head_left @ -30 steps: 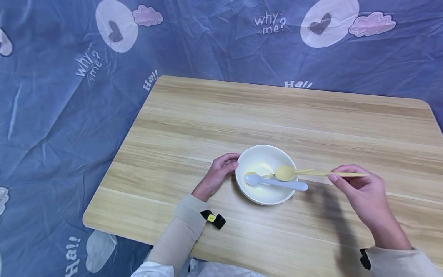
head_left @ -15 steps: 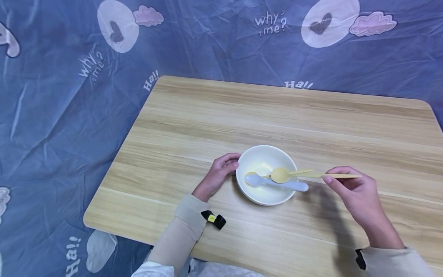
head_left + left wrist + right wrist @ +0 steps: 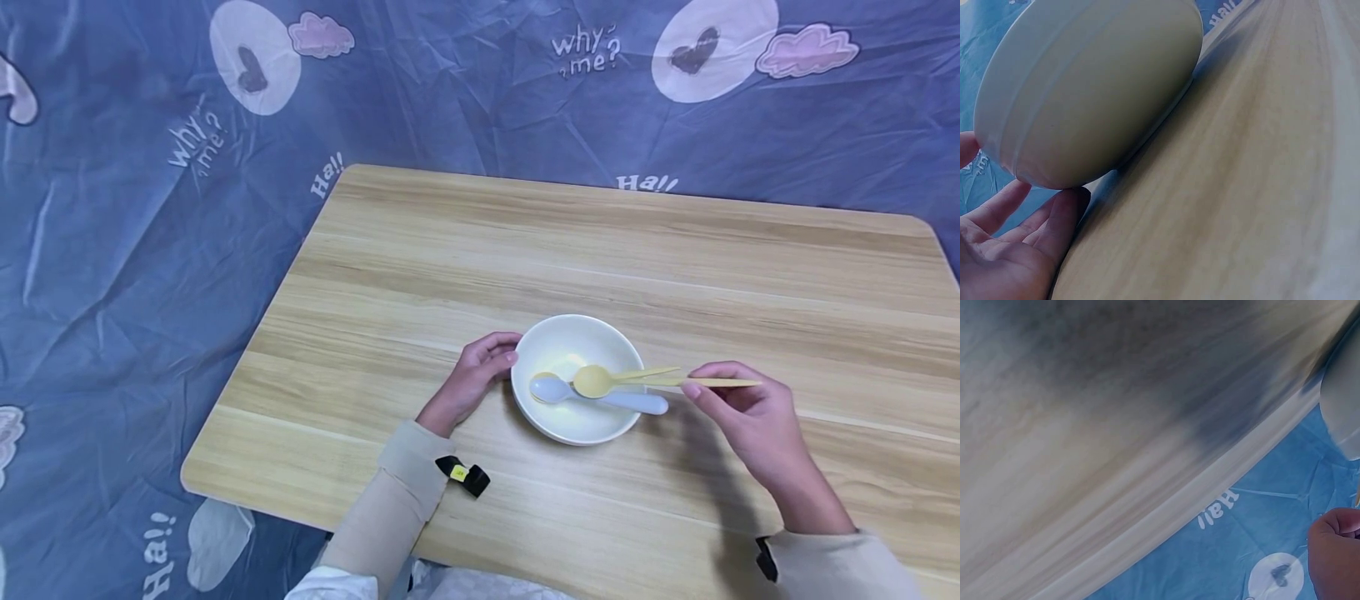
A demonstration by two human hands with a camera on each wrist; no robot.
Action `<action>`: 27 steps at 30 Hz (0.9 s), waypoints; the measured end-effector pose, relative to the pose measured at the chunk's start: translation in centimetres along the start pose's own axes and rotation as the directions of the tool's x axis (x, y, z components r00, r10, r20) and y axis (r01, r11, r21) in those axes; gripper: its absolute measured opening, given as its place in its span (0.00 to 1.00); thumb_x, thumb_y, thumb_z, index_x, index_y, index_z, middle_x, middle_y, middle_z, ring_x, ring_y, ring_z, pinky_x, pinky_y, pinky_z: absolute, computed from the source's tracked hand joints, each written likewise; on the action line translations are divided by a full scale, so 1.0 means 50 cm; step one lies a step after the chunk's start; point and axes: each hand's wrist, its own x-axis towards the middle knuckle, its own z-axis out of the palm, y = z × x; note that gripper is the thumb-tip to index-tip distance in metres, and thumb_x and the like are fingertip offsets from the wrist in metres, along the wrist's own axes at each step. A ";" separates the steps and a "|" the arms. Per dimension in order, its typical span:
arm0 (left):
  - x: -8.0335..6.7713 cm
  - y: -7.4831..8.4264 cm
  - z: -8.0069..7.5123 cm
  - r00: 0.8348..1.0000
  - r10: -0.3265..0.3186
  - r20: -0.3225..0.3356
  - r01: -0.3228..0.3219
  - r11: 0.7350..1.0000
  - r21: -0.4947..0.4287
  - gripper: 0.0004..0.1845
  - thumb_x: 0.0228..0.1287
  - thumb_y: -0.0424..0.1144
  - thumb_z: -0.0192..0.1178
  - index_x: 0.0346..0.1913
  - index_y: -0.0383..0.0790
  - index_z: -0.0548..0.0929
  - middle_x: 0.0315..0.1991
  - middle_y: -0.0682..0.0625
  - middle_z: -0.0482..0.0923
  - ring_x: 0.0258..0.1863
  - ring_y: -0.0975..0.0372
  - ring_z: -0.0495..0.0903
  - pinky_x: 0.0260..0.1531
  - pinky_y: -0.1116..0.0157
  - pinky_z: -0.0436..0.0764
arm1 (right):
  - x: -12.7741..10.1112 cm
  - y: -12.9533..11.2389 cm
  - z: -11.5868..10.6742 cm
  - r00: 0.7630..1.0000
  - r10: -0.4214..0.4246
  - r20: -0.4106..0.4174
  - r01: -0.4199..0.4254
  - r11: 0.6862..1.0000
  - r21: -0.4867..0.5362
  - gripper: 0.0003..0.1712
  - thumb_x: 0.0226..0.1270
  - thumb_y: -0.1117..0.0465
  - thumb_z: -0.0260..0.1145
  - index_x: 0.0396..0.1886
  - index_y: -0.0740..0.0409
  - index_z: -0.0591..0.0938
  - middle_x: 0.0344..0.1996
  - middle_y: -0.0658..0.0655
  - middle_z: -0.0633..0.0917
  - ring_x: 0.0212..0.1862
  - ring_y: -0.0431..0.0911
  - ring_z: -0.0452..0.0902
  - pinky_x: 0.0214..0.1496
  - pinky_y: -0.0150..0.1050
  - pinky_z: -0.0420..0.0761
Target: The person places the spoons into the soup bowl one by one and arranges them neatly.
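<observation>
A white bowl (image 3: 567, 342) stands on the wooden table (image 3: 615, 250). Inside it lie a pale blue spoon (image 3: 637, 402) and a second yellow utensil (image 3: 654, 372), both with handles over the right rim. My right hand (image 3: 738, 408) pinches the handle of a yellow spoon (image 3: 595, 381) whose head hangs over the bowl, above the blue spoon. My left hand (image 3: 480, 369) rests against the bowl's left side, fingers curled to its wall. In the left wrist view the bowl (image 3: 1085, 87) fills the frame with fingertips (image 3: 1063, 215) touching its base. The right wrist view shows only a blurred finger (image 3: 1335, 553).
A blue printed cloth (image 3: 150, 208) with clouds and words surrounds the table on all sides. The table's near edge (image 3: 247, 500) runs close to my sleeves. Bare wood lies behind and to the right of the bowl.
My right hand has slid left with the yellow spoon, carrying its head further over the bowl. The left hand and the bowl have not moved.
</observation>
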 end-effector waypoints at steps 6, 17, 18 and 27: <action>0.000 0.001 0.000 1.000 0.004 -0.001 -0.004 1.000 -0.004 0.23 0.65 0.32 0.51 0.61 0.24 0.68 0.58 0.30 0.71 0.49 0.64 0.78 0.49 0.68 0.79 | 0.001 -0.001 0.009 1.000 -0.002 0.012 0.002 0.999 -0.054 0.06 0.58 0.73 0.65 0.35 0.66 0.81 0.26 0.43 0.84 0.27 0.31 0.77 0.27 0.25 0.73; 0.000 -0.001 0.000 1.000 0.006 0.001 -0.006 1.000 -0.007 0.23 0.65 0.32 0.51 0.61 0.23 0.67 0.57 0.30 0.72 0.49 0.64 0.78 0.49 0.68 0.79 | 0.008 0.006 0.028 0.995 -0.050 0.092 0.048 0.999 0.020 0.08 0.57 0.76 0.64 0.37 0.74 0.78 0.28 0.48 0.85 0.25 0.35 0.78 0.26 0.26 0.74; 0.000 -0.001 0.000 1.000 0.005 0.001 -0.005 1.000 -0.008 0.23 0.65 0.32 0.51 0.61 0.24 0.67 0.57 0.30 0.71 0.49 0.64 0.78 0.49 0.68 0.79 | 0.008 0.006 0.029 0.994 -0.051 0.096 0.049 0.999 0.023 0.07 0.57 0.76 0.64 0.36 0.73 0.79 0.28 0.49 0.85 0.25 0.35 0.78 0.26 0.26 0.74; 0.001 0.000 0.000 1.000 0.015 0.004 -0.015 1.000 -0.006 0.22 0.65 0.32 0.51 0.60 0.24 0.68 0.57 0.31 0.72 0.48 0.64 0.78 0.49 0.67 0.79 | 0.008 0.001 0.043 0.996 -0.027 0.083 0.023 0.999 0.043 0.08 0.55 0.78 0.65 0.36 0.71 0.80 0.29 0.48 0.85 0.24 0.37 0.77 0.26 0.26 0.75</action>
